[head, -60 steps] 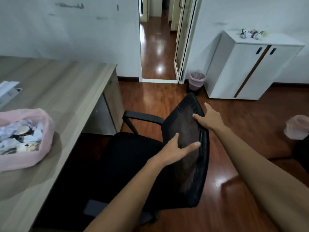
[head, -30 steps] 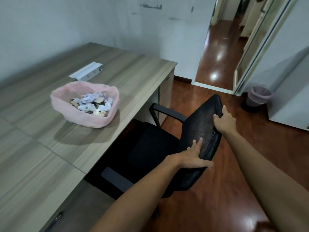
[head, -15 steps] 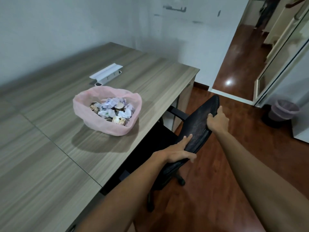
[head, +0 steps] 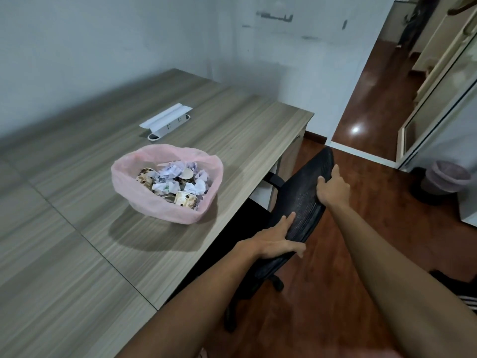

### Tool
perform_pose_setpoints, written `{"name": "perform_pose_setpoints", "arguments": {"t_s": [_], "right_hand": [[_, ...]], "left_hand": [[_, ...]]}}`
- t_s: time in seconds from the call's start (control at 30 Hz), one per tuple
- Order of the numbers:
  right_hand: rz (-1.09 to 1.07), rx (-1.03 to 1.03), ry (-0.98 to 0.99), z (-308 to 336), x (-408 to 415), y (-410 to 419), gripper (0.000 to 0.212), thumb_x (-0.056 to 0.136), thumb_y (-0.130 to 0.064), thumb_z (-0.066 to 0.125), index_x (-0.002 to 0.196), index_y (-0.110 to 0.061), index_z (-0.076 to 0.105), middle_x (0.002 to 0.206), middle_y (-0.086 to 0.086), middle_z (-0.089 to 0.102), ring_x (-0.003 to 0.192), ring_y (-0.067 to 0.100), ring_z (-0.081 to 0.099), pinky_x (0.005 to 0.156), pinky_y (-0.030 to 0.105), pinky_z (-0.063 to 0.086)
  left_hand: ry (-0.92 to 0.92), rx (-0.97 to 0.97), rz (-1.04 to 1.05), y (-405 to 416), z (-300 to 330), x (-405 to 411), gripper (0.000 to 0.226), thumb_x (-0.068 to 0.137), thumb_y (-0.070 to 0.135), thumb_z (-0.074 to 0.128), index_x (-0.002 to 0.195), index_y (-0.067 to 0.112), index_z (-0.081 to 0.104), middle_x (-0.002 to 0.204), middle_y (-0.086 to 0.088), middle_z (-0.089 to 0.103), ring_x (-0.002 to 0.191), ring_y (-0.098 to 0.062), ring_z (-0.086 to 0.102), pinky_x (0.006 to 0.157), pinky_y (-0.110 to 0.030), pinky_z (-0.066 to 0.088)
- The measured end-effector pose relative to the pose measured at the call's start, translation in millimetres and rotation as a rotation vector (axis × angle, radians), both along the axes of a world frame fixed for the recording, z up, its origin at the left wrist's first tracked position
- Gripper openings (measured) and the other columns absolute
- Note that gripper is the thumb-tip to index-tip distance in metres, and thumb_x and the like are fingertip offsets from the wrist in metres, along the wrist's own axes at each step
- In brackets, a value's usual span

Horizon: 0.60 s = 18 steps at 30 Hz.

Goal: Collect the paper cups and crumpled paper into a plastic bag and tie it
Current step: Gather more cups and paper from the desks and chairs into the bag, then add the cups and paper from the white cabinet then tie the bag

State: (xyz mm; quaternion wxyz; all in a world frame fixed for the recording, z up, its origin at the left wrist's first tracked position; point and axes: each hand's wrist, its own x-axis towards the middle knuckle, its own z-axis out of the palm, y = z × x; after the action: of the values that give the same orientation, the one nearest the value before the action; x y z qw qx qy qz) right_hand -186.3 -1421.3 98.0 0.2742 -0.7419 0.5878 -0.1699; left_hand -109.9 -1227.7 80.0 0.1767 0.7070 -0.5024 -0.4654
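Observation:
A pink plastic bag [head: 144, 200] sits open on the wooden desk [head: 245, 130]. Inside it lie several paper cups [head: 184, 198] and balls of crumpled paper [head: 170, 171]. Both hands are on the backrest of a black office chair [head: 304, 200] to the right of the bag. My left hand [head: 273, 241] grips the backrest's near edge, fingers on its front face and thumb on its rear side. My right hand [head: 333, 188] grips the top edge farther away. Neither hand touches the bag.
A white socket box [head: 166, 120] stands on the desk behind the bag. A small bin with a pink liner [head: 445, 178] is on the red wooden floor at the right. An open doorway [head: 379, 81] leads out at the back right.
The chair has slid under the desk, its seat now mostly hidden. My view has turned left, bringing the bag toward the middle. Both hands stayed on the backrest.

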Motion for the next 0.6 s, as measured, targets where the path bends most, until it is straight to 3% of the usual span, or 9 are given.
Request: {"name": "perform_pose_setpoints", "arguments": {"t_s": [0.13,0.27,0.33,0.4,0.5,0.6], "right_hand": [[0.027,-0.033,0.081,1.6,1.5,4.0,0.070,0.098,-0.036,0.045,0.154,-0.013,0.011,0.142,0.021,0.047,0.126,0.041,0.047,0.101,0.048,0.044],[0.115,-0.178,0.289,8.2,12.1,22.7,0.075,0.094,-0.039,0.051,0.152,-0.005,0.018,0.159,0.018,0.018,0.146,0.036,0.016,0.118,0.052,0.018],[0.202,-0.286,0.315,9.4,25.4,35.0,0.068,0.093,-0.040,0.050,0.148,-0.005,0.030,0.159,0.018,0.017,0.148,0.035,0.009,0.119,0.052,0.009],[0.275,-0.296,0.268,10.7,46.5,46.5,0.062,0.093,-0.041,0.050,0.143,-0.005,0.040,0.157,0.018,0.023,0.147,0.035,0.012,0.119,0.050,0.009],[0.378,-0.225,0.163,17.0,88.6,69.0,0.059,0.093,-0.042,0.049,0.138,-0.003,0.046,0.149,0.019,0.037,0.139,0.035,0.028,0.116,0.047,0.025],[0.420,-0.056,0.078,18.8,136.0,93.4,0.062,0.093,-0.044,0.050,0.140,-0.004,0.044,0.144,0.019,0.044,0.133,0.036,0.041,0.109,0.042,0.037]], "left_hand": [[0.050,0.007,0.036,4.0,-1.8,2.4,0.110,0.068,0.068,0.065,0.151,0.050,-0.005,0.164,0.011,-0.005,0.148,-0.023,0.021,0.115,-0.041,0.025],[0.276,-0.015,0.232,20.0,8.2,19.9,0.099,0.072,0.083,0.054,0.153,0.045,0.013,0.161,0.006,0.023,0.144,-0.017,0.030,0.114,-0.032,0.021],[0.178,-0.085,0.329,32.5,14.1,39.9,0.084,0.085,0.074,0.047,0.154,0.032,0.024,0.157,0.005,0.031,0.144,-0.018,0.031,0.107,-0.025,0.021],[-0.038,-0.156,0.439,44.3,17.3,68.5,0.079,0.088,0.073,0.040,0.151,0.025,0.034,0.154,0.001,0.039,0.142,-0.019,0.037,0.111,-0.030,0.026],[-0.349,-0.272,0.655,64.0,21.9,113.7,0.064,0.092,0.065,0.042,0.138,0.022,0.051,0.128,0.000,0.064,0.120,-0.021,0.058,0.097,-0.032,0.040],[-0.516,-0.450,0.907,87.0,31.6,160.1,0.043,0.090,0.054,0.051,0.118,0.024,0.063,0.108,0.005,0.069,0.102,-0.020,0.064,0.081,-0.030,0.042]]}}
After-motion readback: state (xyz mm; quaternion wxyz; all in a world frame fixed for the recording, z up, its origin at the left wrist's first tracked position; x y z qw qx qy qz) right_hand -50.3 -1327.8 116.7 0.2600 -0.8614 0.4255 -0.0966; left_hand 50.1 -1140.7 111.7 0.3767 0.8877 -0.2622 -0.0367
